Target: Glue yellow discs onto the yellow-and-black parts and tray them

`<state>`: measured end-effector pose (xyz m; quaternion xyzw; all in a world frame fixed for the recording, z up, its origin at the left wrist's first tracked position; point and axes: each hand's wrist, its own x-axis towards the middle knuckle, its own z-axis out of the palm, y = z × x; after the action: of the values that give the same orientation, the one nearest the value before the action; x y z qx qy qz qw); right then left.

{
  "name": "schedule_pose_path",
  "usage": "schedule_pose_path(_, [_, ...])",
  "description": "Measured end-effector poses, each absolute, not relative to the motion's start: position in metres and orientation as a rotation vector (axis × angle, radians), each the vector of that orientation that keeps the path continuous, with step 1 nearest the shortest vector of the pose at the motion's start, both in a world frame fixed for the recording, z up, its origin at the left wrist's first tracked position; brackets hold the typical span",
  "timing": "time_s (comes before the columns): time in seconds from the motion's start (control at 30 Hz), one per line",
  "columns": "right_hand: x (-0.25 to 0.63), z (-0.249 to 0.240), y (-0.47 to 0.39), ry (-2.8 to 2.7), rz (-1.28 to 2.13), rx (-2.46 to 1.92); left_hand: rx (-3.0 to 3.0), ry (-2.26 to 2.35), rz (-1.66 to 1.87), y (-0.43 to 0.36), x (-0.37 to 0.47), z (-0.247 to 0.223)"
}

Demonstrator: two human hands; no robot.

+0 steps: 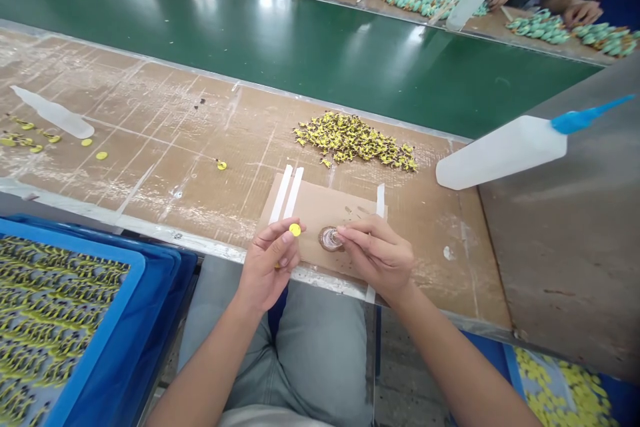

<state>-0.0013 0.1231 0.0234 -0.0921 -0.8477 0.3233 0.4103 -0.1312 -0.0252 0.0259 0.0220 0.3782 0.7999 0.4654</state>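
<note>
One yellow disc (295, 230) pinched in my left hand (267, 260), my right hand (384, 255) narrow at the dish (322, 238), hold unclear; I judge rows (55, 307) in tray (117, 310) done, pile (350, 140) on table (245, 167) left.

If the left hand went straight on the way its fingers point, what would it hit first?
Probably the pile of yellow-and-dark pieces, if the left hand, holding a yellow disc, clears the cardboard sheet; its height is hard to judge.
</note>
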Motion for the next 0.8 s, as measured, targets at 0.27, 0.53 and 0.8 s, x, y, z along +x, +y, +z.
schedule_pose_path(0.27, [0.006,0.038,0.111,-1.824,1.086,-0.574,0.002,0.904,1.962,-0.029,-0.127,0.029])
schedule_pose_path(0.53, [-0.003,0.069,0.067,-1.516,1.452,-0.697,-0.043,0.869,1.878,-0.036,-0.102,0.043])
schedule_pose_path(0.8, [-0.010,0.065,0.040,-1.561,1.324,-0.726,-0.009,0.854,1.827,-0.047,-0.094,0.056])
